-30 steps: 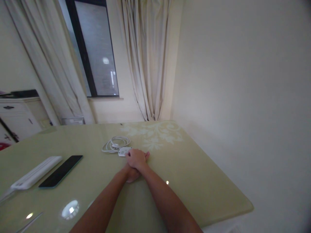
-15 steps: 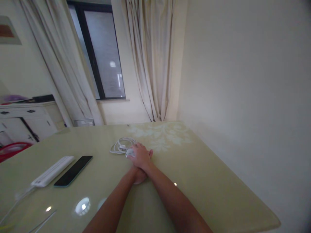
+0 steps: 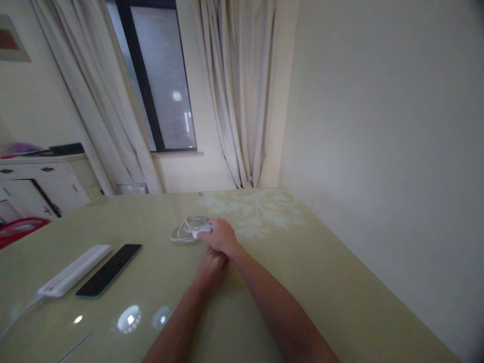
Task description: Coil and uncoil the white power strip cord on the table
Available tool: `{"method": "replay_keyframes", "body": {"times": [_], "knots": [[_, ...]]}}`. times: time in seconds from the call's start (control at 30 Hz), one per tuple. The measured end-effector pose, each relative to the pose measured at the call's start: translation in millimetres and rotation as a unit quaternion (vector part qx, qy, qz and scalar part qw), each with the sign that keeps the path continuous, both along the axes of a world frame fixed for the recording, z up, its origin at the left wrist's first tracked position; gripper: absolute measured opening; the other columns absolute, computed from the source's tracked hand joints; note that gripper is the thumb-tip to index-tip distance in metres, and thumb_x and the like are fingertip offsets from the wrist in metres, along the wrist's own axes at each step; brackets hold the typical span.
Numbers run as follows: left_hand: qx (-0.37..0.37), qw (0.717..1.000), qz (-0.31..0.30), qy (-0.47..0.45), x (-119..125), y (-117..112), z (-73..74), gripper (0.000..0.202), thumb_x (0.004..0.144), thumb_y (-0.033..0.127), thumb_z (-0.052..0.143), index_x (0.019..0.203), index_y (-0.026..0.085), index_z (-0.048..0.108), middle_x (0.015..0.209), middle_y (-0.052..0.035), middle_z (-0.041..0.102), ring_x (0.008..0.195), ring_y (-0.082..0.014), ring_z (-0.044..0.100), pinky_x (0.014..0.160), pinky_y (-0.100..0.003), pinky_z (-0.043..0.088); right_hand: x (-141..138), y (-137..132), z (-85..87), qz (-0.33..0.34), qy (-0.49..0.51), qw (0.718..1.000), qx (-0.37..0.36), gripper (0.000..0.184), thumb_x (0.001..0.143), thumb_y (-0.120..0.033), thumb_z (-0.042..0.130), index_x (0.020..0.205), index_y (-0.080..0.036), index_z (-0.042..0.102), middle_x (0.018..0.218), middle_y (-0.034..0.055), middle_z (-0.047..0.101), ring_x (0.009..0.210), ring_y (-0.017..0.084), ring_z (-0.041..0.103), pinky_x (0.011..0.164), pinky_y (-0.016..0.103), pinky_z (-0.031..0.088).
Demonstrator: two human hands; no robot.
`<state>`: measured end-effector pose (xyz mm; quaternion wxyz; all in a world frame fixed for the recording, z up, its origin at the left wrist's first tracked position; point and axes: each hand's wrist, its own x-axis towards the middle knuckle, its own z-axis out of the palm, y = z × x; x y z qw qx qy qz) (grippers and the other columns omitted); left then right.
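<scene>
A white cable lies in loose coils on the table. At its right side is a white charger-like block, its exact kind partly hidden by fingers. My right hand is closed around this block from above and the right. Just below and nearer to me, my left hand is curled closed, touching or almost touching the underside of my right wrist. What its fingers hold, if anything, is hidden.
To the left, a white power strip lies beside a black phone on the glossy table. A thin white cord is near the front left. A wall borders the right side, and a red chair stands far left.
My left hand has drawn back toward me from under my right hand and curled up. My right hand has gone from lying over the left to gripping the white block.
</scene>
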<state>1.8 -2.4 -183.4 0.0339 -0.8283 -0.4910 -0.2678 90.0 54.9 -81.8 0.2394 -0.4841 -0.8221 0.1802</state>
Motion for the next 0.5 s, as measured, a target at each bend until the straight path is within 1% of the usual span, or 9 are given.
{"method": "replay_keyframes", "body": {"times": [0.1, 0.17, 0.23, 0.27, 0.3, 0.33, 0.37, 0.43, 0.5], "knots": [[0.026, 0.996, 0.061, -0.056, -4, -11, 9.3, 0.038, 0.098, 0.015, 0.039, 0.104, 0.021, 0.077, 0.103, -0.0166, 0.076, 0.111, -0.0346, 0.067, 0.107, -0.056, 0.049, 15, 7, 16.0, -0.029, 0.124, 0.992, -0.024, 0.046, 0.081, -0.054, 0.083, 0.114, -0.023, 0.077, 0.107, 0.0082, 0.082, 0.098, 0.024, 0.075, 0.084, 0.032, 0.054], [0.072, 0.975, 0.156, -0.143, -9, -17, 21.0, 0.032, 0.098, 0.018, 0.039, 0.1, 0.024, 0.071, 0.103, -0.015, 0.072, 0.111, -0.0342, 0.065, 0.108, -0.057, 0.046, 24, 11, 24.0, -0.037, 0.196, 0.98, -0.025, 0.049, 0.077, -0.05, 0.087, 0.117, -0.024, 0.075, 0.1, 0.004, 0.081, 0.09, 0.021, 0.074, 0.082, 0.031, 0.053], [0.125, 0.913, 0.284, -0.265, -20, -17, 38.3, 0.022, 0.097, 0.025, 0.045, 0.104, 0.024, 0.065, 0.111, -0.0152, 0.068, 0.121, -0.0356, 0.06, 0.114, -0.059, 0.041, 32, 16, 29.7, -0.037, 0.269, 0.962, -0.015, 0.05, 0.076, -0.05, 0.089, 0.116, -0.024, 0.073, 0.091, 0.0004, 0.078, 0.083, 0.019, 0.072, 0.079, 0.03, 0.053], [0.137, 0.875, 0.339, -0.318, -28, -13, 48.5, 0.023, 0.095, 0.029, 0.047, 0.111, 0.022, 0.061, 0.118, -0.0166, 0.066, 0.127, -0.0367, 0.057, 0.116, -0.06, 0.039, 35, 19, 31.8, -0.035, 0.308, 0.951, -0.011, 0.051, 0.076, -0.05, 0.089, 0.116, -0.024, 0.073, 0.088, -0.0008, 0.077, 0.08, 0.018, 0.071, 0.078, 0.03, 0.053], [0.12, 0.843, 0.377, -0.365, -36, -8, 59.2, 0.029, 0.094, 0.034, 0.048, 0.118, 0.021, 0.058, 0.127, -0.0186, 0.063, 0.135, -0.0375, 0.053, 0.119, -0.061, 0.036, 38, 22, 33.8, -0.03, 0.347, 0.937, -0.007, 0.052, 0.076, -0.051, 0.089, 0.117, -0.024, 0.072, 0.087, -0.0014, 0.076, 0.078, 0.018, 0.07, 0.077, 0.03, 0.053], [0.062, 0.83, 0.383, -0.401, -45, -1, 69.5, 0.036, 0.093, 0.038, 0.048, 0.123, 0.02, 0.055, 0.136, -0.0198, 0.059, 0.141, -0.0374, 0.049, 0.12, -0.06, 0.035, 41, 24, 35.8, -0.023, 0.384, 0.923, -0.005, 0.054, 0.075, -0.051, 0.089, 0.117, -0.024, 0.071, 0.088, -0.0016, 0.076, 0.078, 0.017, 0.069, 0.076, 0.03, 0.054], [0.015, 0.833, 0.369, -0.413, -53, 7, 78.9, 0.038, 0.094, 0.043, 0.045, 0.122, 0.019, 0.055, 0.136, -0.0206, 0.061, 0.138, -0.0374, 0.053, 0.117, -0.059, 0.039, 43, 25, 38.0, -0.014, 0.416, 0.909, -0.004, 0.055, 0.074, -0.052, 0.09, 0.118, -0.023, 0.07, 0.089, -0.0015, 0.076, 0.078, 0.016, 0.069, 0.076, 0.029, 0.054], [-0.08, 0.845, 0.317, -0.423, -65, 22, 92.4, 0.042, 0.095, 0.054, 0.041, 0.113, 0.02, 0.059, 0.124, -0.0182, 0.07, 0.119, -0.0335, 0.068, 0.106, -0.053, 0.051, 46, 26, 43.3, 0.003, 0.467, 0.884, 0.0, 0.057, 0.073, -0.05, 0.091, 0.118, -0.023, 0.07, 0.093, -0.0006, 0.076, 0.079, 0.015, 0.069, 0.077, 0.028, 0.055], [-0.174, 0.849, 0.272, -0.418, -68, 31, 98.1, 0.054, 0.091, 0.068, 0.047, 0.107, 0.02, 0.062, 0.116, -0.0181, 0.075, 0.107, -0.033, 0.073, 0.095, -0.05, 0.057, 48, 24, 49.4, 0.012, 0.514, 0.858, 0.001, 0.056, 0.073, -0.048, 0.092, 0.118, -0.022, 0.069, 0.094, 0.0004, 0.076, 0.08, 0.014, 0.069, 0.077, 0.027, 0.056]]}}
